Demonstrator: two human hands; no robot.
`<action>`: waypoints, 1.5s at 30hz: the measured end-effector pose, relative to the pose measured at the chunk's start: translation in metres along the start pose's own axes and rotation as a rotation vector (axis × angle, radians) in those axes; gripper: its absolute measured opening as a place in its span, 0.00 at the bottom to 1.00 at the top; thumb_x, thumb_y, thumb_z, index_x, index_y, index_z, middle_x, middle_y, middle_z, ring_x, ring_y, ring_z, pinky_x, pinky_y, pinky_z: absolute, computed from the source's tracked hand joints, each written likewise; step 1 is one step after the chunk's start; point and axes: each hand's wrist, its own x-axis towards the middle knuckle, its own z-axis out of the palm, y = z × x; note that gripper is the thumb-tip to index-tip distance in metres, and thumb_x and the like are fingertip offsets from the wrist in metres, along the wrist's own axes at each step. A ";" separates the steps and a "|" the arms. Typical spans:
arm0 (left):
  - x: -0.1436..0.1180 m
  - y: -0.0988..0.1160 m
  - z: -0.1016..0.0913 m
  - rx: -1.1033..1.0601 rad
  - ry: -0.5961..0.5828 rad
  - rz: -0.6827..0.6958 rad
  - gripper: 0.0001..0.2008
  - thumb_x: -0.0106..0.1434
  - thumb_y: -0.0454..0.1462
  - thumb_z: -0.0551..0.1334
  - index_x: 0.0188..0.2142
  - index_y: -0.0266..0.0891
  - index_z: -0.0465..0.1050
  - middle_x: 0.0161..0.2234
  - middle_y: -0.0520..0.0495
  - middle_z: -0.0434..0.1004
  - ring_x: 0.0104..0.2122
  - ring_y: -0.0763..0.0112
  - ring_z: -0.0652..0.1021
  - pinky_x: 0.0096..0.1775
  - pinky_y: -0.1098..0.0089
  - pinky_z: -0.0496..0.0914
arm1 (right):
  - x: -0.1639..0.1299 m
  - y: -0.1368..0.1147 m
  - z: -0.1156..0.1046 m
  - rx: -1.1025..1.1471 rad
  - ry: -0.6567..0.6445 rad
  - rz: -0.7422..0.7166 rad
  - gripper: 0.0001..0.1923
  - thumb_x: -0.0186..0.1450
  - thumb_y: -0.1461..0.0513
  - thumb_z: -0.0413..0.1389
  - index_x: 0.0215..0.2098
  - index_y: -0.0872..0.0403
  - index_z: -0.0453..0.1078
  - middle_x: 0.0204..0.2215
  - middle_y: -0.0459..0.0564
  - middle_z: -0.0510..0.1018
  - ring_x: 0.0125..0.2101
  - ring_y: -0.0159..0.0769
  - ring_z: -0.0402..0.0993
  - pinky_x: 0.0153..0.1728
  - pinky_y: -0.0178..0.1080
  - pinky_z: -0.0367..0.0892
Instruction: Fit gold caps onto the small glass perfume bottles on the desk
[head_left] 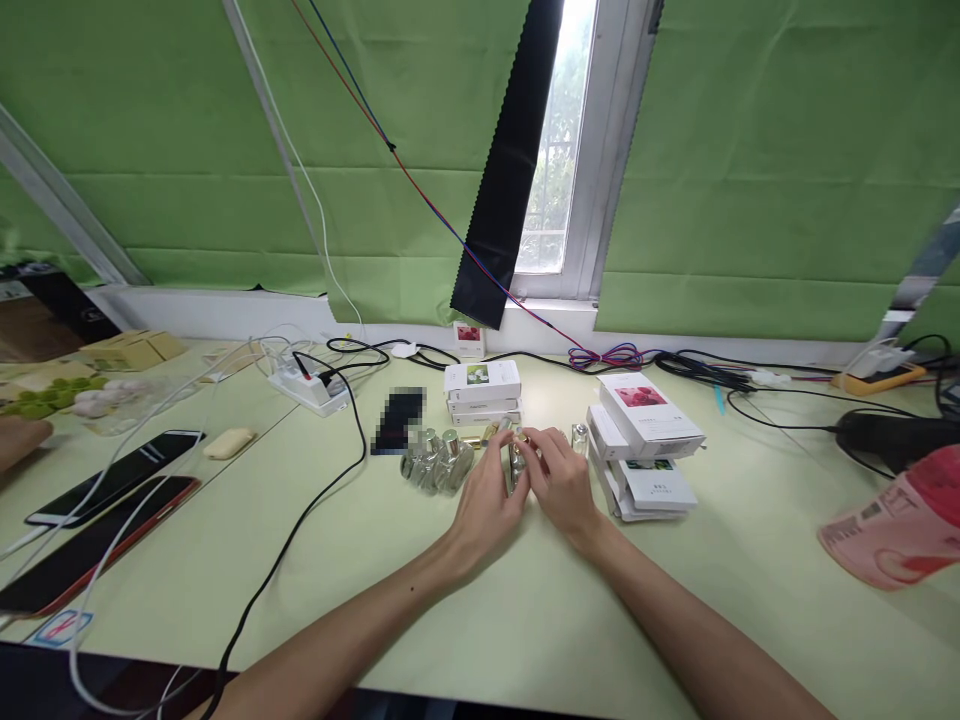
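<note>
Right of shiny, clear capped bottles (pixel 437 462), the left hand (pixel 484 502) angles inward, fingers bent, their grip unclear. Between both hands' fingertips sits a small shiny gold piece (pixel 523 437), pinched by the inward-slanting, palm-down right hand (pixel 564 485).

A red-edged smartphone (pixel 82 550) lies beside another smartphone (pixel 139 464) on the desk (pixel 750 570). Green curtains (pixel 780 180) hang on both sides of the window (pixel 556 180).
</note>
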 end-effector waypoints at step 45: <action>0.003 0.002 -0.001 -0.045 -0.072 -0.076 0.22 0.69 0.38 0.57 0.61 0.39 0.59 0.42 0.42 0.78 0.34 0.63 0.78 0.39 0.63 0.72 | -0.001 0.002 0.006 -0.004 -0.015 0.027 0.11 0.74 0.60 0.52 0.40 0.54 0.76 0.25 0.46 0.75 0.23 0.32 0.69 0.27 0.34 0.63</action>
